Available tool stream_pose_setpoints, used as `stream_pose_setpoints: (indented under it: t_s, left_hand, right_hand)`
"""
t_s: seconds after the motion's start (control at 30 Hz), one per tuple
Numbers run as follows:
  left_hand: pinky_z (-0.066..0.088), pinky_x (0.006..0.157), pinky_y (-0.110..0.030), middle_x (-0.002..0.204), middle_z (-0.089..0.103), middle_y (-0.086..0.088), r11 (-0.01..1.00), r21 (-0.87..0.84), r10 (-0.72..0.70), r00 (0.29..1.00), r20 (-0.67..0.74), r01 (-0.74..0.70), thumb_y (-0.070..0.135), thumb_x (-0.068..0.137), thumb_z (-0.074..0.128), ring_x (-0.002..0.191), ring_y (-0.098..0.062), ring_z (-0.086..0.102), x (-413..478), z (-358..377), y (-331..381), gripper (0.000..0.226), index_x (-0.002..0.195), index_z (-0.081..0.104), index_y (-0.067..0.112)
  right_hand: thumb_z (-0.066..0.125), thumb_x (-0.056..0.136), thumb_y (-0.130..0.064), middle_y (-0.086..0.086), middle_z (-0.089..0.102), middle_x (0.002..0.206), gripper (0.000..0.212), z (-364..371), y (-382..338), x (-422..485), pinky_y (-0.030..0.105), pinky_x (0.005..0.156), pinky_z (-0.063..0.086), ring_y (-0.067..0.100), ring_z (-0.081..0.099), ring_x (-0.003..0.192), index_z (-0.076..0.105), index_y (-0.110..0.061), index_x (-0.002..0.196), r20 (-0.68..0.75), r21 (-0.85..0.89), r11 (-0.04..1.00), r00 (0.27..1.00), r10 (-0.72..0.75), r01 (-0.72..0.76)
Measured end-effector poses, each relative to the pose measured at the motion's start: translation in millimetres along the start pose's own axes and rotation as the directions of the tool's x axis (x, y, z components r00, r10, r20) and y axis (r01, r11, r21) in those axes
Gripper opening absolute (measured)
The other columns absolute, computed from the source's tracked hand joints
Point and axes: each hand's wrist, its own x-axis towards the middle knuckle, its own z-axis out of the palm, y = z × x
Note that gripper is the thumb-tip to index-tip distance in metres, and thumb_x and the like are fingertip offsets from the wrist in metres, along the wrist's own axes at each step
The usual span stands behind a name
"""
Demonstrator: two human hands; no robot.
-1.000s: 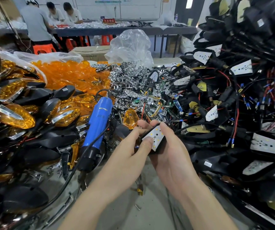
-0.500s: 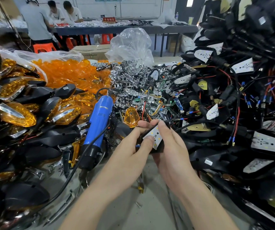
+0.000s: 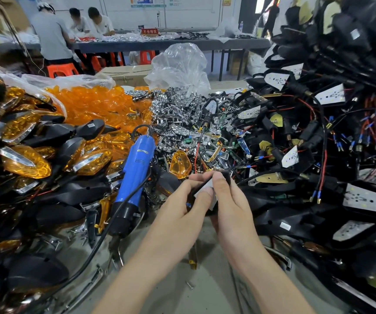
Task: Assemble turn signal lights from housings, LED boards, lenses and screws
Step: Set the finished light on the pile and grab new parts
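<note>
At the middle of the bench I hold one black housing [image 3: 226, 175] with a white LED board [image 3: 201, 191] seated in it. My left hand [image 3: 182, 207] grips its left side, the thumb lying over the board. My right hand [image 3: 232, 205] grips the right side, fingers curled over the top edge. Most of the housing is hidden behind my fingers. A loose amber lens [image 3: 179, 164] lies just beyond my hands. A blue electric screwdriver [image 3: 135, 173] rests on the pile to the left.
Finished amber-lensed lights [image 3: 24, 164] are heaped at the left. Loose amber lenses [image 3: 96, 105] and chrome reflectors [image 3: 178, 109] fill the back. Wired black housings with boards [image 3: 318, 155] tower on the right. Bare grey bench [image 3: 205, 286] shows under my forearms. People work at a far table.
The housing has tilted away from me, so the white board now shows mostly edge-on. My right fingers have slid over its top edge.
</note>
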Motion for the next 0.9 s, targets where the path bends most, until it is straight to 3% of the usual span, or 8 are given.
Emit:
stream_pose_setpoints:
  t_s: [0.07, 0.17, 0.27, 0.37, 0.57, 0.7, 0.8, 0.9]
  left_hand:
    - [0.039, 0.051, -0.003, 0.067, 0.06, 0.033, 1.0, 0.013, -0.007, 1.0, -0.001, 0.007, 0.034, 0.102, 0.052, 0.058, 0.013, 0.057, 0.0, 0.4, -0.1, 0.018, 0.114, 0.064, 0.039]
    - [0.041, 0.052, -0.007, 0.067, 0.062, 0.028, 0.999, 0.028, -0.025, 1.0, -0.013, 0.026, 0.037, 0.102, 0.052, 0.058, 0.009, 0.058, 0.2, 0.7, -0.6, 0.016, 0.109, 0.065, 0.039]
    - [0.04, 0.051, -0.007, 0.075, 0.064, 0.026, 0.999, 0.021, -0.044, 0.999, -0.03, 0.044, 0.036, 0.101, 0.052, 0.058, 0.008, 0.058, 1.1, 1.1, -1.3, 0.015, 0.103, 0.066, 0.036]
    - [0.039, 0.048, -0.005, 0.068, 0.062, 0.027, 0.999, -0.009, -0.053, 0.998, -0.043, 0.053, 0.033, 0.1, 0.052, 0.055, 0.009, 0.057, 2.0, 1.9, -0.2, 0.014, 0.1, 0.066, 0.035]
    - [0.038, 0.05, -0.003, 0.074, 0.064, 0.027, 0.997, -0.067, -0.036, 0.995, -0.092, 0.03, 0.036, 0.096, 0.056, 0.056, 0.01, 0.056, 2.6, 2.2, 6.2, 0.018, 0.108, 0.069, 0.039]
    - [0.038, 0.049, -0.004, 0.066, 0.063, 0.026, 0.996, -0.067, -0.068, 0.992, -0.102, 0.062, 0.035, 0.097, 0.057, 0.054, 0.009, 0.056, 2.5, 1.6, 4.9, 0.013, 0.098, 0.07, 0.038]
    - [0.038, 0.048, -0.005, 0.057, 0.06, 0.022, 0.994, -0.039, -0.103, 0.993, -0.058, 0.101, 0.037, 0.099, 0.054, 0.051, 0.008, 0.056, 1.9, 3.5, 7.1, 0.018, 0.094, 0.069, 0.031]
    - [0.046, 0.057, -0.013, 0.067, 0.065, 0.015, 0.991, 0.018, -0.133, 0.991, 0.008, 0.133, 0.039, 0.099, 0.053, 0.06, 0.001, 0.059, 3.5, 0.9, 10.2, 0.026, 0.089, 0.069, 0.021]
  right_hand:
    - [0.045, 0.1, -0.042, 0.0, 0.077, 0.109, 0.032, 1.2, 1.6, -0.2, 0.053, 0.094, 0.058, 0.013, 0.072, 0.097, 0.075, -0.036, 0.091, 0.009, 0.01, 1.0, 1.0, -0.004, 0.004]
    - [0.046, 0.098, -0.043, -0.001, 0.077, 0.112, 0.03, 1.2, 1.6, -1.0, 0.031, 0.084, 0.058, 0.013, 0.073, 0.099, 0.074, -0.037, 0.091, 0.024, 0.014, 1.0, 1.0, -0.003, 0.002]
    - [0.045, 0.099, -0.042, -0.005, 0.077, 0.114, 0.03, 0.1, 0.5, -2.3, 0.025, 0.078, 0.058, 0.01, 0.073, 0.099, 0.074, -0.037, 0.092, 0.047, -0.01, 1.0, 0.999, -0.002, 0.003]
    - [0.045, 0.099, -0.047, -0.006, 0.076, 0.114, 0.029, 1.0, 0.6, -1.9, 0.026, 0.086, 0.057, 0.01, 0.071, 0.106, 0.073, -0.037, 0.094, 0.05, -0.047, 0.999, 0.998, -0.023, 0.026]
    - [0.054, 0.088, -0.066, 0.005, 0.074, 0.111, 0.041, 2.0, 4.4, -4.9, 0.048, 0.102, 0.053, 0.017, 0.069, 0.109, 0.071, -0.034, 0.108, 0.075, -0.012, 1.0, 0.997, 0.023, -0.022]
    - [0.048, 0.09, -0.064, -0.007, 0.075, 0.119, 0.043, 3.0, 5.4, -5.1, 0.041, 0.104, 0.049, 0.011, 0.068, 0.116, 0.073, -0.037, 0.112, 0.059, -0.039, 0.999, 0.998, 0.032, -0.03]
    - [0.046, 0.095, -0.055, -0.008, 0.075, 0.119, 0.038, 3.0, 3.4, -4.6, 0.025, 0.093, 0.054, 0.007, 0.068, 0.115, 0.074, -0.034, 0.108, 0.022, -0.026, 1.0, 1.0, -0.002, 0.002]
    - [0.042, 0.099, -0.045, -0.007, 0.076, 0.116, 0.037, 2.1, 2.2, -4.5, 0.019, 0.089, 0.054, 0.008, 0.069, 0.111, 0.074, -0.027, 0.104, -0.039, -0.017, 1.0, 0.999, -0.013, 0.013]
